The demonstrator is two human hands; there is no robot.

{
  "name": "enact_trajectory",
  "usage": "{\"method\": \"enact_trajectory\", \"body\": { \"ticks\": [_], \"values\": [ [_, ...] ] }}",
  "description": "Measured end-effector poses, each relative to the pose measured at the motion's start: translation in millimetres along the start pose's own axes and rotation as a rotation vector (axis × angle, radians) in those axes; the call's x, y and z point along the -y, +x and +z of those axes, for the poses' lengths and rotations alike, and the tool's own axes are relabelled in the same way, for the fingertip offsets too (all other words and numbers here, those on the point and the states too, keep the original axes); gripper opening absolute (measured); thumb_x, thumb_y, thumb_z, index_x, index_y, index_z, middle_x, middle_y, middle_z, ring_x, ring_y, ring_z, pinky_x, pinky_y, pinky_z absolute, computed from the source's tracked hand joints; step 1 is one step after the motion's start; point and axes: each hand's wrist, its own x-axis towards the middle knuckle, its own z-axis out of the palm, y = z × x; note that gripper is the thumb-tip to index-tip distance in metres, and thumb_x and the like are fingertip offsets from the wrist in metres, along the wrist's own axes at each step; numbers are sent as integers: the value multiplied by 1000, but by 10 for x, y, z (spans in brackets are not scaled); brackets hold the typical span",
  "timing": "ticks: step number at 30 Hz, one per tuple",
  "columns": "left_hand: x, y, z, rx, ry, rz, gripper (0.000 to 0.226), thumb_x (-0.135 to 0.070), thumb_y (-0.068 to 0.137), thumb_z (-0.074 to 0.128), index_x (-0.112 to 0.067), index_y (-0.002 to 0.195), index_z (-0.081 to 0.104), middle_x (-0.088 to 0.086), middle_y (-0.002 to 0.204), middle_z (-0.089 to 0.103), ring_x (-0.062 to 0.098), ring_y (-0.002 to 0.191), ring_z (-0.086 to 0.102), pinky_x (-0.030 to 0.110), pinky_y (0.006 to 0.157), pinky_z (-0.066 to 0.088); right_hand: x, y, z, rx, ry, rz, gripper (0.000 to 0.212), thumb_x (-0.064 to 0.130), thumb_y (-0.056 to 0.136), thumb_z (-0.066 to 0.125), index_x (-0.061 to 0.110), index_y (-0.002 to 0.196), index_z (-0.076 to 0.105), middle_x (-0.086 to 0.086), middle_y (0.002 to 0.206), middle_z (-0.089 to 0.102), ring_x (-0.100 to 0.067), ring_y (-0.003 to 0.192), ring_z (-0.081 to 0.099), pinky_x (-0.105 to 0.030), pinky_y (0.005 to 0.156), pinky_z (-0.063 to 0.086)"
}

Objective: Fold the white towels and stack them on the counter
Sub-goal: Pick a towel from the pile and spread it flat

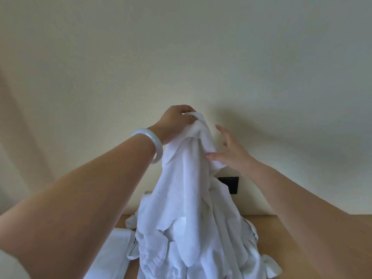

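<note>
One white towel [185, 178], left hand [176, 120] pinching top

towel [187, 190]: soft white cloth, matt, slightly nubbly
counter [267, 234]: smooth light wood, matt
bracelet [150, 138]: glossy, pale, stone-like
wall [181, 57]: smooth, matt paint

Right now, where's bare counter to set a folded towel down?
Bare counter right of the towel pile, bordered by the wall and right forearm. Thin strip back left. Crowded centre; folded towel takes front left.
</note>
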Motion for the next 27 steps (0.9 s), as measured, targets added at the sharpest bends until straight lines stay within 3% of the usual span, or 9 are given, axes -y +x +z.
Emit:
{"method": "enact_trajectory", "body": {
  "ticks": [3,5,7,9,13,17,19,21,27],
  "values": [
    [-247,-66,3,83,-182,28,14,-26,93,60,-17,97,71,-1,87,72,15,79,66,34,73,55,295,88,-180,-155,-94,-132,19,22,85,68,10,100,65,-7,102,68,-25,97,64,-39,83,50],
    [-469,-110,-27,164,-174,86,43,-51,84,69,-20,112,63,-7,100,70,10,89,66,28,76,51,528,117,-444,-336,-122,-220,11,21,82,61,10,81,64,-9,83,68,-28,84,65,-36,72,51],
    [-699,-141,-14,190,205,186,84,-61,71,76,-25,138,40,-7,121,54,13,100,57,25,80,45,844,89,-799,-491,-187,-289,16,9,82,52,17,70,56,-2,77,62,-20,79,57,-18,63,45],
    [-858,-131,74,42,726,350,96,-45,74,77,-29,147,17,4,126,38,24,92,53,33,76,42,1178,32,-1161,-577,-259,-329,23,0,84,47,22,79,54,1,85,58,-15,80,49,-8,54,33],
    [-901,39,183,-249,808,316,54,-5,85,47,-13,137,32,18,120,43,41,94,57,42,73,43,1350,-37,-1848,-480,-353,-279,19,3,88,50,17,76,52,-2,76,51,-16,68,42,-22,50,32],
    [-317,-10,262,-90,773,76,14,-8,86,47,-10,92,60,18,104,65,38,102,62,34,79,44,775,-245,-2366,-210,-337,35,26,10,89,66,16,67,56,-4,65,53,-16,60,45,-16,50,37],
    [-44,-181,382,-12,758,-8,12,-11,85,54,-14,77,61,15,96,69,34,99,63,27,74,41,401,-375,-2518,-100,-273,163,5,11,85,71,14,82,69,-11,80,66,-21,72,59,-27,68,47],
    [-2,-305,483,39,742,-22,10,-11,84,58,-14,75,62,13,92,70,31,96,64,25,71,39,154,-517,-2628,-69,-135,228,10,7,84,71,10,93,71,-12,88,71,-24,76,65,-33,73,52],
    [-509,-344,340,-34,683,-24,11,-7,80,65,-17,75,65,4,82,66,24,84,58,25,69,38,-112,-597,-3198,-220,7,145,8,12,82,74,13,78,68,-8,78,63,-21,73,54,-27,62,39]
  ]
}}
